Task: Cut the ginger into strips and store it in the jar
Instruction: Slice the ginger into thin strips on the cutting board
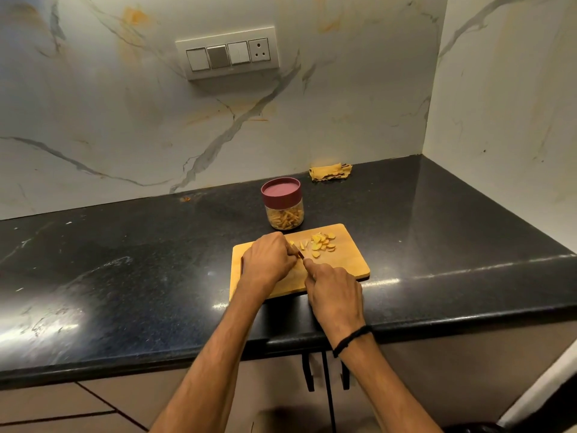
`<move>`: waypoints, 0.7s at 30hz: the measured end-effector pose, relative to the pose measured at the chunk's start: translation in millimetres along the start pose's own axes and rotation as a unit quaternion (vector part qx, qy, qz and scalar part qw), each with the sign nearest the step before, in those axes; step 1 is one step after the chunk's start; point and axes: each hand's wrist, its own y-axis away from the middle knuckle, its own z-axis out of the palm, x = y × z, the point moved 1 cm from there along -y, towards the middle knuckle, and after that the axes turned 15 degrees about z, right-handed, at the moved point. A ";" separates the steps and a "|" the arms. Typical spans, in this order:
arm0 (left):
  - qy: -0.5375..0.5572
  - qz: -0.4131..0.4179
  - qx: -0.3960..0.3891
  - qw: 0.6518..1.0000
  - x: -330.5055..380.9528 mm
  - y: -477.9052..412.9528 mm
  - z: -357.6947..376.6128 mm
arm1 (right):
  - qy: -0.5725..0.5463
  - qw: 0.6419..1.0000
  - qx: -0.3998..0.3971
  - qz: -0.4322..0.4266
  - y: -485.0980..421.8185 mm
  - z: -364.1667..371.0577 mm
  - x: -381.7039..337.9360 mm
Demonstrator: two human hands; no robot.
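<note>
**A:** Since the thin pale-yellow ginger slices [323,243] lie in a loose heap on the far part of the light rectangular wooden cutting board [349,264], how would you expect them to handle?

**B:** Light and stiff, I'd judge, but probably damp and a little slippery on the cut faces. They are small too, so a slice should be pinned flat from above, with the fingertips tucked back from the edge.

**A:** Is that what the left hand [268,260] is doing?

**B:** Its fingers are curled, knuckles up, right beside the blade. The tips are hidden, so I cannot tell whether they press a slice or hold nothing.

**A:** And the right hand [332,290]?

**B:** It is wrapped round the handle of a small dark-bladed knife [300,254], forefinger stretched forward along it. A few cut yellow strips [302,245] lie just beyond the blade.

**A:** Where do they go?

**B:** Into the round clear jar with the maroon lid [283,207], which stands on the black speckled stone counter [140,260] just behind the board. It already holds strips and its lid is on. It looks light and smooth, so I'd grip the body while unscrewing.
</note>
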 end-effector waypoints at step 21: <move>0.086 -0.011 0.092 0.992 -8.8 -7.0 -25.6 | -0.115 0.992 0.029 0.048 10.3 -20.1 9.0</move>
